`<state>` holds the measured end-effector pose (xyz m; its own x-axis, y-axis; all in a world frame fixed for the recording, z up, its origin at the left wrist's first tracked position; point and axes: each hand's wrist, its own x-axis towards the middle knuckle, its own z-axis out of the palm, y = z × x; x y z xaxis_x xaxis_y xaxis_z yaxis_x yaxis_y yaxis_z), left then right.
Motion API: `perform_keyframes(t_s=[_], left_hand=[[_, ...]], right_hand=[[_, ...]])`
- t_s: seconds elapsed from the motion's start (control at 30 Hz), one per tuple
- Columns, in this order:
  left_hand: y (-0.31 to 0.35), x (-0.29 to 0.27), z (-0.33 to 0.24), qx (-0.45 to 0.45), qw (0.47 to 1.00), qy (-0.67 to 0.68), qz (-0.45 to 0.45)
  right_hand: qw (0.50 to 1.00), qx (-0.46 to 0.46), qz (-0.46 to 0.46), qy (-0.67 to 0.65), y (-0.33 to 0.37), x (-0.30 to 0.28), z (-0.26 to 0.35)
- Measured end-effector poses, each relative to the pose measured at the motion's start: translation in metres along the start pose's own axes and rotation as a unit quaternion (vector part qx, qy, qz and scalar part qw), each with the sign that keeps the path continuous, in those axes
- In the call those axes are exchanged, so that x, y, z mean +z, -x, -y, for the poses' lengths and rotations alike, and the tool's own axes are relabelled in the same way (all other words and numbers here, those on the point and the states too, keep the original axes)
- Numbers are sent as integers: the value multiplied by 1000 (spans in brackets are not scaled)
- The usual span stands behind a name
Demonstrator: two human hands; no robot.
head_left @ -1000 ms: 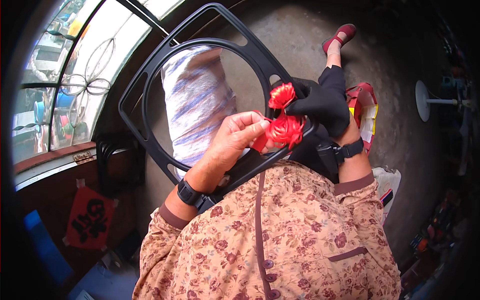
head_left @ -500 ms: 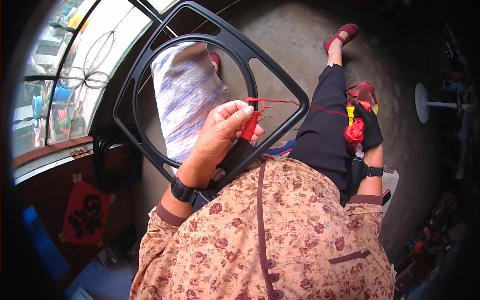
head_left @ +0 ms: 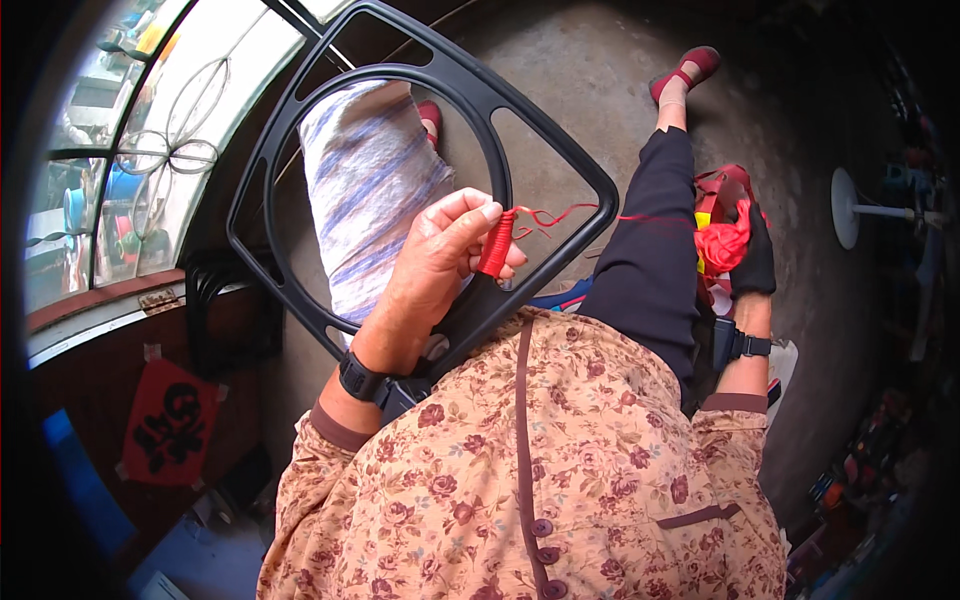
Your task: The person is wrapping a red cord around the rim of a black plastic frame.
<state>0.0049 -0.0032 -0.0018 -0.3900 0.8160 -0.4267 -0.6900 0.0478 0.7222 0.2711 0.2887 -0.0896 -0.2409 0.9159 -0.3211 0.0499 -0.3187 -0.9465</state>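
Note:
A black frame (head_left: 560, 150), rounded-cornered with a ring (head_left: 482, 110) inside, lies tilted over my lap. Red cord is wound in tight turns (head_left: 495, 245) around part of the ring. My bare left hand (head_left: 440, 240) pinches this wrapped section between thumb and fingers. Short loose cord ends hang beside it. From the wrap a thin red strand (head_left: 650, 218) runs right across the frame and my dark trouser leg. It leads to a bundle of red cord (head_left: 722, 245) in my right hand (head_left: 755, 252), which wears a black glove. That hand's fingers are partly hidden by the bundle.
A white and blue striped cloth (head_left: 370, 190) covers my left leg, seen through the ring. Behind my right hand sits a red and yellow bag-like item (head_left: 725, 185). A barred window (head_left: 150, 150) stands at left, a white round-ended stand (head_left: 845, 207) at right.
The cord loop above the wrap has been drawn in against the ring. My right hand has shifted slightly to the right with the cord bundle. My left hand keeps its grip.

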Motion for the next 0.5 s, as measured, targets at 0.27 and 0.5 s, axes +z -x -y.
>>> perform_keyframes(t_s=[0.27,0.5], left_hand=[[5,1,-2,-40,996,-46,65],[8,5,4,-76,994,-32,66]], right_hand=[[941,-217,199,167,51,162,31],[865,-2,492,-102,86,210,-8]])
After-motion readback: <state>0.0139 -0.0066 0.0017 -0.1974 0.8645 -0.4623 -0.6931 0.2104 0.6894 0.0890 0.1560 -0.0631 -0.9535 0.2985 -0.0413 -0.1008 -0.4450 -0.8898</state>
